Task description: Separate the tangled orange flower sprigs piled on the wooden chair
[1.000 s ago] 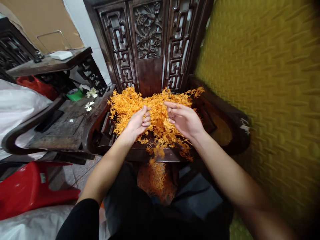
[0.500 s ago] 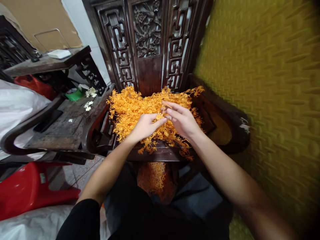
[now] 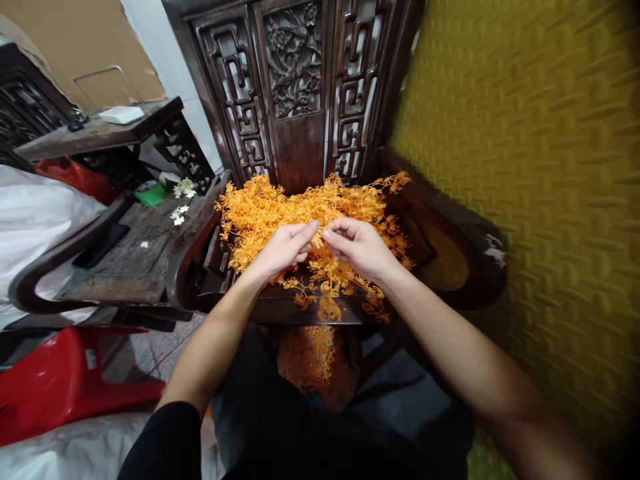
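Observation:
A wide heap of orange artificial-looking flower sprigs point(image 3: 260, 207) with thin curled stems covers the seat of a dark carved wooden chair point(image 3: 300, 150). Above the heap's front part, my left hand point(image 3: 283, 248) pinches an orange sprig point(image 3: 319, 237), thumb on top. Close beside it, my right hand point(image 3: 363, 248) is closed too, thumb and forefinger pinched at the same small orange piece. The fingertips nearly meet, and the exact grip is partly hidden. Below them, orange strands hang over the seat's front edge point(image 3: 295, 310).
More orange bits lie in a reddish container point(image 3: 290, 363) under the seat. At left, a second wooden chair point(image 3: 135, 247) carries a green tape roll point(image 3: 151, 193) and white flower pieces point(image 3: 184, 188). A red plastic stool point(image 3: 65, 380) stands lower left. A yellow textured surface point(image 3: 525, 167) rises at right.
My right hand's fingers have gone from spread to pinched and sit slightly lower. My left hand has shifted a little left. Strands now dangle below the hands.

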`<state>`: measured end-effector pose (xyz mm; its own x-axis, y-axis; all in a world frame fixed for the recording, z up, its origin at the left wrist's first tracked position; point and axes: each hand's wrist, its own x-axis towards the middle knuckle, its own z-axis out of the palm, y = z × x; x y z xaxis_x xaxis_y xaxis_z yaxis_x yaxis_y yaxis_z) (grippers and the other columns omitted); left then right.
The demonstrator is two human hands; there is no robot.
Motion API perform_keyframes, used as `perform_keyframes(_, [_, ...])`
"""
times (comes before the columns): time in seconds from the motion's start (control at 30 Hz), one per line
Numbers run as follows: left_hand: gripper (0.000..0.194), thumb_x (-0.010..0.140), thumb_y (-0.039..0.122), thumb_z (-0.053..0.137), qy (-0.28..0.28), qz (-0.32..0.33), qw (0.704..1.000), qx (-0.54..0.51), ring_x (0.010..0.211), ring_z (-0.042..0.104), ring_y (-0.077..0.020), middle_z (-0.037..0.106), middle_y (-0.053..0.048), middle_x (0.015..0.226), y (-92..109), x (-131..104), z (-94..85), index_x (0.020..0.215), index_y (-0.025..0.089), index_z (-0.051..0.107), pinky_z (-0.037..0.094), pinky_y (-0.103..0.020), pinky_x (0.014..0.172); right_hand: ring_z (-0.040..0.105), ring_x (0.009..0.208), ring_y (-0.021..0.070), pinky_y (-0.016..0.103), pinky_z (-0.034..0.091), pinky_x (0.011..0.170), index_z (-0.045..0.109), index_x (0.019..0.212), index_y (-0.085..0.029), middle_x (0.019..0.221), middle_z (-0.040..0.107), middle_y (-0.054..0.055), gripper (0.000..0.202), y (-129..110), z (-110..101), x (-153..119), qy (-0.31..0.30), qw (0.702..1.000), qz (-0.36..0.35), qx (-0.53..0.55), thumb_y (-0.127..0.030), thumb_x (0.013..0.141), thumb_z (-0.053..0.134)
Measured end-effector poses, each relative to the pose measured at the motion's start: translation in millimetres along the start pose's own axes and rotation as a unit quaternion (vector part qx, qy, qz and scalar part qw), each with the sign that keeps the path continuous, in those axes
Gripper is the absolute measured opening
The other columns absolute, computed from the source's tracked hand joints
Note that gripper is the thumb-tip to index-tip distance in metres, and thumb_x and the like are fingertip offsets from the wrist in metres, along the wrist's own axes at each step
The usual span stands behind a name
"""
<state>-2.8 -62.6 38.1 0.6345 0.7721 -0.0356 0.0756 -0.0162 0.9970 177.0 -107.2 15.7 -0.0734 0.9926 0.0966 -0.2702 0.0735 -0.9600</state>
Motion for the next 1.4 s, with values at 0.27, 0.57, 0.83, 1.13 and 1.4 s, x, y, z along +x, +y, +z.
perform_keyframes(0.27, [0.053, 0.092, 0.063, 0.065, 0.116, 0.052, 0.991, -0.032, 0.045, 0.027, -0.0049, 0.030, 0.010, 0.054, -9.3, 6.2, 25.1, 0.069, 0.021, 0.042, 0.022, -0.021, 0.045, 0.039, 0.044, 0.0070, 0.023, 0.025, 0.046, 0.058, 0.072, -0.021, 0.050, 0.051, -0.007, 0.050, 10.3, 12.4, 3.9, 0.078, 0.994, -0.052, 0.063, -0.057, 0.070, 0.092])
perform_keyframes(0.57, [0.050, 0.103, 0.050, 0.047, 0.203, 0.146, 0.941, 0.230, 0.054, 0.040, -0.0105, 0.043, 0.004, 0.056, 0.1, -2.8, 31.3, 0.063, 0.021, 0.043, 0.031, -0.027, 0.055, 0.037, 0.044, 0.0055, 0.022, 0.025, 0.045, 0.058, 0.065, -0.019, 0.051, 0.048, -0.007, 0.051, 2.2, 23.4, 4.6, 0.123, 0.985, -0.086, 0.087, -0.052, 0.065, 0.096])
perform_keyframes(0.83, [0.046, 0.103, 0.037, 0.048, 0.232, 0.273, 0.885, 0.297, 0.050, 0.034, -0.0090, 0.036, 0.005, 0.054, 6.6, -16.7, 38.1, 0.062, 0.022, 0.034, 0.027, -0.029, 0.055, 0.039, 0.044, 0.0051, 0.020, 0.026, 0.041, 0.062, 0.066, -0.017, 0.054, 0.053, -0.005, 0.035, -2.3, 3.4, 21.3, 0.188, 0.977, -0.060, 0.084, -0.035, 0.071, 0.091])
perform_keyframes(1.13, [0.037, 0.099, 0.046, 0.054, 0.099, 0.079, 0.983, -0.134, 0.040, 0.034, -0.0041, 0.048, 0.004, 0.061, 5.8, -6.0, 27.3, 0.074, 0.020, 0.046, 0.022, -0.022, 0.043, 0.049, 0.050, 0.0064, 0.022, 0.035, 0.044, 0.062, 0.078, -0.020, 0.067, 0.063, -0.002, 0.041, -8.8, -20.6, 9.5, 0.104, 0.988, -0.075, 0.082, -0.046, 0.072, 0.094])
perform_keyframes(1.4, [0.016, 0.088, 0.026, 0.057, 0.141, -0.007, 0.964, -0.227, 0.038, 0.027, -0.0001, 0.073, -0.005, 0.080, 2.6, 3.2, -1.4, 0.093, 0.012, 0.064, 0.018, -0.020, 0.041, 0.048, 0.052, 0.0088, 0.026, 0.039, 0.049, 0.059, 0.080, -0.023, 0.064, 0.056, -0.005, 0.044, -4.9, -6.7, 6.3, 0.069, 0.993, -0.045, 0.080, -0.053, 0.075, 0.090])
